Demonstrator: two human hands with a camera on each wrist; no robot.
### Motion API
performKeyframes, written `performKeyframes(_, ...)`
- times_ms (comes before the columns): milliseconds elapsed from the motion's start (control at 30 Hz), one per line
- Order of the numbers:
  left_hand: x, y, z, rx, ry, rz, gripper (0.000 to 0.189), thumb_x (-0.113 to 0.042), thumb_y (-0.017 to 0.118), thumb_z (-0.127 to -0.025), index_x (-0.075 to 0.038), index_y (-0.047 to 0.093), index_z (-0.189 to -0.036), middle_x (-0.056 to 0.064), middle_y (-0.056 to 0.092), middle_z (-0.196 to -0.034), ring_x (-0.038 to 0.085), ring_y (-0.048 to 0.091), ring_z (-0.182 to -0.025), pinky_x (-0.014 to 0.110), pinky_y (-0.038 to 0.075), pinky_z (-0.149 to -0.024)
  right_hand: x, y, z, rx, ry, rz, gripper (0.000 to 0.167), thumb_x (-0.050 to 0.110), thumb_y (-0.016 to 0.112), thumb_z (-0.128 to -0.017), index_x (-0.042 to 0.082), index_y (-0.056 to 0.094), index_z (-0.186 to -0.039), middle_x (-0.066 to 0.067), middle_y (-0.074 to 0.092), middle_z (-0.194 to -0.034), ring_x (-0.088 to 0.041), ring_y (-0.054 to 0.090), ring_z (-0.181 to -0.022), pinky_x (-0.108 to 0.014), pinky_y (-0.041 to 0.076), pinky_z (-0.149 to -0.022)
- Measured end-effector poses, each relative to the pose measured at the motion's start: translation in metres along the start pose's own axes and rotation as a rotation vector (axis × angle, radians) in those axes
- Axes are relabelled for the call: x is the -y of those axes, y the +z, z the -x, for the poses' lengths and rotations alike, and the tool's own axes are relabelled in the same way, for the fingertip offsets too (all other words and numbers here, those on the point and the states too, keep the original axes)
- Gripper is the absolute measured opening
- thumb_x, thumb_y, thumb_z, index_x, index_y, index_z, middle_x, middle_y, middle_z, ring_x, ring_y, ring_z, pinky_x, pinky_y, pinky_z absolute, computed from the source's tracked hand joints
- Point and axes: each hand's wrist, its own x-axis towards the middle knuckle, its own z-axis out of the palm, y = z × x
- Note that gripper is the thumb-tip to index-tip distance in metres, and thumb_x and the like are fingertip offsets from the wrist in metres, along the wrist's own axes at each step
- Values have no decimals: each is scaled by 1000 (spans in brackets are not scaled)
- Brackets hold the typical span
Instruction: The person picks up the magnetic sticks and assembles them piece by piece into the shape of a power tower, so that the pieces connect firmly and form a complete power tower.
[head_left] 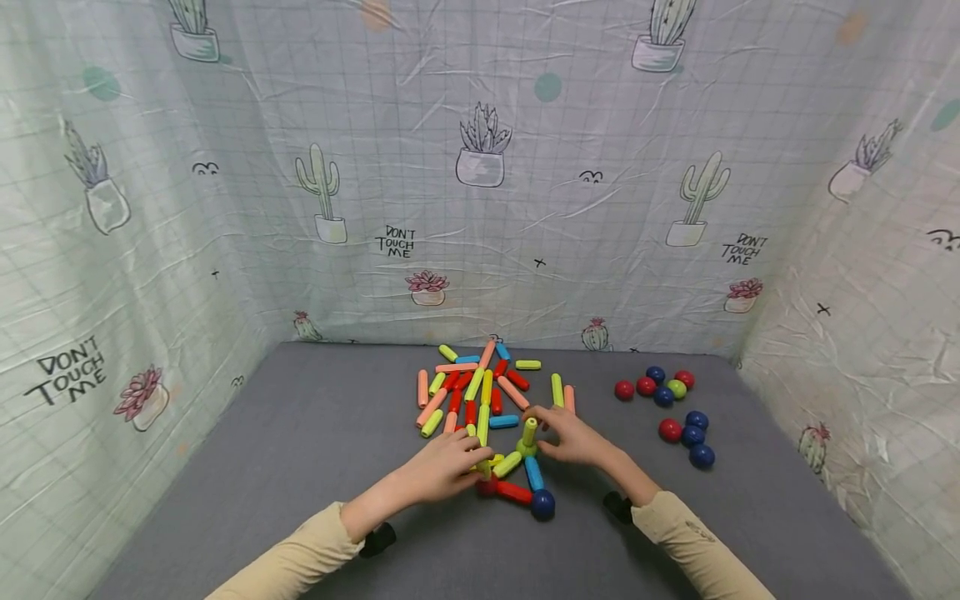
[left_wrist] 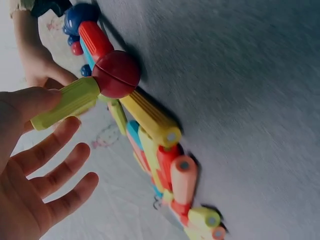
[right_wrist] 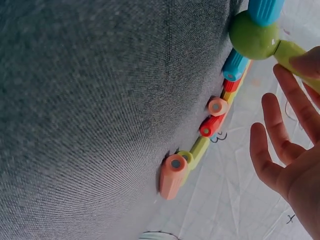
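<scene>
A pale, shiny sheet (head_left: 420,192) hangs behind the gray bench (head_left: 315,433) and down both sides. It is wrinkly, with thin lines making squares. It has drawings of green cactuses (head_left: 321,183), pink plants (head_left: 428,283), round spots (head_left: 548,87) and the words "DON'T TOUCH ME" (head_left: 397,243). Light shines on the wrinkles.

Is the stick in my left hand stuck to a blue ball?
No, the left hand pinches a yellow-green stick whose end meets a red ball.
</scene>
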Motion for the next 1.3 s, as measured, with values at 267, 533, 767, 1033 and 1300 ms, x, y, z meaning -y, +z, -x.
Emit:
performKeyframes(267, 5, -1, 7, -38, 17, -12, 25, -23, 65, -80, -18, 61, -104, -7, 58, -85, 9, 47, -74, 19, 38, -63, -9, -1, -14, -25, 4, 146, 26, 6, 61, -80, 10, 59, -106, 1, 63, -99, -17, 56, -89, -33, 46, -77)
performKeyframes(533, 5, 0, 8, 13, 2, -1, 28, -23, 63, -81, -17, 59, -108, -4, 58, -90, 10, 49, -78, 20, 41, -66, -20, 9, -46, -95, -122, 401, 10, 12, 65, -80, 13, 65, -89, 0, 62, -84, -13, 43, -70, -25, 35, -62)
performKeyframes(767, 4, 1, 8, 44, 10, -14, 29, -23, 62, -83, -17, 58, -111, -4, 58, -92, 10, 50, -79, 20, 42, -66, -22, 20, -61, -43, -192, 560, 6, 23, 60, -84, 19, 62, -88, 6, 61, -88, -14, 44, -77, -29, 36, -66)
performKeyframes(1033, 5, -1, 6, 47, 5, -14, 28, -23, 62, -83, -17, 58, -110, -4, 57, -91, 10, 50, -78, 20, 41, -65, -21, 22, -68, 28, -178, 520, 17, 32, 61, -83, 18, 64, -93, 5, 64, -89, -13, 43, -74, -27, 35, -66)
performKeyframes(1300, 6, -1, 6, 45, -1, -7, 31, -23, 62, -83, -16, 58, -112, -4, 58, -91, 10, 50, -79, 20, 41, -65, -27, 18, -68, -24, -222, 512, 18, 25, 64, -81, 16, 64, -96, 2, 63, -92, -15, 47, -78, -30, 41, -66)
